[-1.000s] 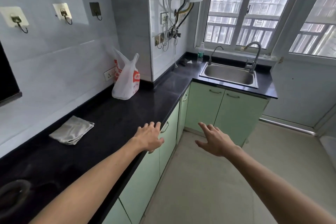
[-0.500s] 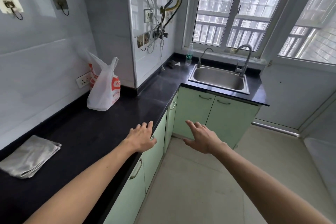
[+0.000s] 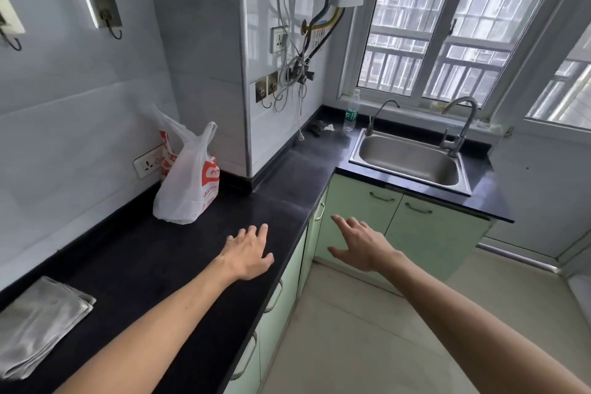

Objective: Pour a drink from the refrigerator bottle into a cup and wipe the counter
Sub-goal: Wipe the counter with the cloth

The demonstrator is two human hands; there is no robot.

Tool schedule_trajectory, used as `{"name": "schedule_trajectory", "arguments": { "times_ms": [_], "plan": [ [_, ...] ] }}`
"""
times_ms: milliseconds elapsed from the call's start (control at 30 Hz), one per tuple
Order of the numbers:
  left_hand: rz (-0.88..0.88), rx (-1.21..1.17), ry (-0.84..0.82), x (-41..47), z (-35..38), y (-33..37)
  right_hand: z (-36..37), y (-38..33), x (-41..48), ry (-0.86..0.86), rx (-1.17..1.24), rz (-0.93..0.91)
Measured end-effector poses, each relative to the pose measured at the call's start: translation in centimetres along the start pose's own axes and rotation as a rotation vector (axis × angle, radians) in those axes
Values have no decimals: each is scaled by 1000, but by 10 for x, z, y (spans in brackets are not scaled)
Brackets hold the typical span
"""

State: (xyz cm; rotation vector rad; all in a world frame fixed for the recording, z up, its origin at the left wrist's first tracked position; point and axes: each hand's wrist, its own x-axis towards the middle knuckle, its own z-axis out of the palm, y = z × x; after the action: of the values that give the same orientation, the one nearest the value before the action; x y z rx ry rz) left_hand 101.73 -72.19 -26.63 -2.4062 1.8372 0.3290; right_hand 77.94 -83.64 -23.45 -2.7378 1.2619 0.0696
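Hidden or cut off: no refrigerator and no cup in frame; the folded grey cloth at lower left runs off the left edge, lying flat on the black bench. Small dark and white clutter in the far corner of the bench, upper centre, too small to identify. A clear plastic bottle with a green label stands upright just left of the steel sink; contents unreadable. White plastic bag with red print stands against the wall, centre left, partly covering a wall socket. Left hand at centre frame, over the bench near its front edge, palm down, fingers spread apart, holding nothing; contact with the surface cannot be told. Right hand right of centre, over the floor before the green cabinet doors, fingers loosely apart, empty. Against half a second ago: the two hands keep nearly the same pose and spacing; the cloth sits lower in the frame and the bag further right; the sink, the window and the bench corner sit further right.
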Motion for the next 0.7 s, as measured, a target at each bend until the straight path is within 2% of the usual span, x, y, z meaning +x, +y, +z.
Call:
{"name": "schedule_trajectory", "arguments": {
  "times_ms": [333, 700],
  "plan": [
    [-174, -26, 12, 40, -1, -52, 5, -21, 105, -50, 3, -174],
    [-546, -114, 46, 43, -6, -111, 8, -80, 222, -165, -45, -510]
  ]
}}
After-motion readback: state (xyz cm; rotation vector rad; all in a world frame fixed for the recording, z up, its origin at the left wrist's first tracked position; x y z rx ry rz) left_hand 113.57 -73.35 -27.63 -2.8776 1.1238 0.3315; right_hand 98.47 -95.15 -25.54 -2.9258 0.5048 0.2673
